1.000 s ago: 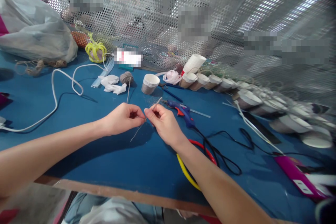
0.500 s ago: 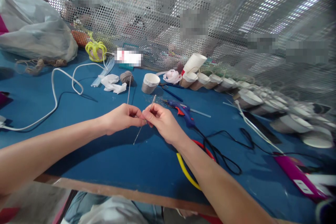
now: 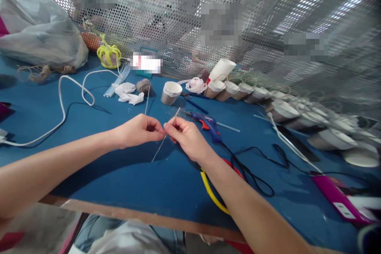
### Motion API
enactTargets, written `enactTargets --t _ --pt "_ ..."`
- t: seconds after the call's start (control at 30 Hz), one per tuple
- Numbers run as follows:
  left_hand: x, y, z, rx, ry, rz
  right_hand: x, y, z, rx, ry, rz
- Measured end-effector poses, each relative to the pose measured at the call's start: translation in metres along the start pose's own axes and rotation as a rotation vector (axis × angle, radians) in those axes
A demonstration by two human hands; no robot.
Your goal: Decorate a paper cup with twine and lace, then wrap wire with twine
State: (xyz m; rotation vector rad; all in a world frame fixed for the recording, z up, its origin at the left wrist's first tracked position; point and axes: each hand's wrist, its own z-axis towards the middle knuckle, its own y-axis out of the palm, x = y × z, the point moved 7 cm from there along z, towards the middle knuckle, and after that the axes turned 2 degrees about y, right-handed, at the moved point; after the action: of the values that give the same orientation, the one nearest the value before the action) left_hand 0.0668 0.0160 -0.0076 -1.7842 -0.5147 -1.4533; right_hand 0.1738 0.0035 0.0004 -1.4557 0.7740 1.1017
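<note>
My left hand and my right hand meet over the blue table, fingertips nearly touching. Both are closed in a pinch on a thin grey-brown twine. One end of it hangs down below the fingers, and a thicker-looking part sticks up above my right hand. Another stretch of twine runs from behind my left hand back to a twine ball. Just beyond the hands stands a cup with a white rim and grey-brown wrapped side. A blue glue gun lies right of my right hand.
Several wrapped cups line the back right near a stack of white cups. Pliers, white ribbon and crumpled white scraps lie behind. Cables cross both sides; a perforated metal screen stands behind.
My hands have hardly moved and still pinch the twine. The part above my right hand leans slightly farther right. The view has shifted a little.
</note>
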Motion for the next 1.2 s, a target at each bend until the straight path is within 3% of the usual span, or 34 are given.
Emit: enactTargets --t 0.43,0.6,0.7,0.83,1.03,1.2 --pt "-0.003 0.004 -0.002 0.026 -0.037 -0.07 -0.003 -0.001 -0.002 0.116 -0.008 -0.071" --pt "-0.004 0.004 -0.002 0.009 -0.089 -0.196 0.007 0.002 0.003 -0.013 0.068 0.303" --pt "-0.005 0.002 -0.001 0.022 -0.117 -0.208 0.012 0.0 0.006 -0.002 0.093 0.533" --pt "-0.007 0.0 0.0 0.029 -0.115 -0.211 0.015 0.0 0.007 -0.006 0.125 0.66" --pt "-0.008 -0.002 0.0 0.029 -0.104 -0.213 0.011 0.004 0.006 -0.077 0.13 0.664" --pt "-0.006 0.004 0.0 -0.02 -0.108 -0.243 0.004 0.007 0.002 -0.134 0.046 0.385"
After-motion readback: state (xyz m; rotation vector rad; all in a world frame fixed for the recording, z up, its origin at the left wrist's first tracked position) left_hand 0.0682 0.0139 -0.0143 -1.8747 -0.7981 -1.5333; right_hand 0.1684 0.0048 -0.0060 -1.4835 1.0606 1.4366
